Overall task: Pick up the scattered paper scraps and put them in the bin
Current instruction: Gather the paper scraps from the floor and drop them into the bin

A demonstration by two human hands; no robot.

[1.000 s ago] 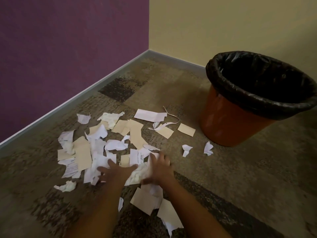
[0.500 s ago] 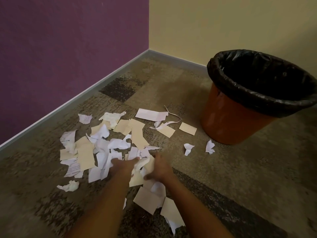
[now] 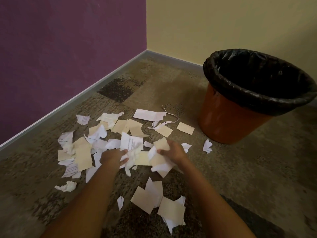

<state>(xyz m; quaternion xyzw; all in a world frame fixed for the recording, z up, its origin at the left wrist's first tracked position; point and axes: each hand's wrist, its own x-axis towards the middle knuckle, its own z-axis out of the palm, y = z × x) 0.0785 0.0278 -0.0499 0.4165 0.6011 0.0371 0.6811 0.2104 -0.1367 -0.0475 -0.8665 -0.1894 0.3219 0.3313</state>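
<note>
White and beige paper scraps (image 3: 82, 152) lie scattered over the carpet in front of me. My left hand (image 3: 114, 157) and my right hand (image 3: 173, 151) hold a bundle of gathered scraps (image 3: 142, 155) between them, raised slightly off the floor. My left fingers curl round crumpled white paper; my right thumb and fingers pinch beige and white pieces. An orange bin (image 3: 228, 117) with a black liner (image 3: 257, 100) stands to the right, beyond the scraps, its mouth open and dark inside.
A purple wall (image 3: 60, 57) runs along the left and a yellow wall (image 3: 223, 23) along the back, meeting in a corner. More scraps (image 3: 154, 196) lie between my forearms. Two small white pieces (image 3: 207, 146) lie by the bin's base.
My hands have closed on a bundle of scraps and lifted it, moving a little forward and apart. Scraps beneath them are now exposed on the carpet.
</note>
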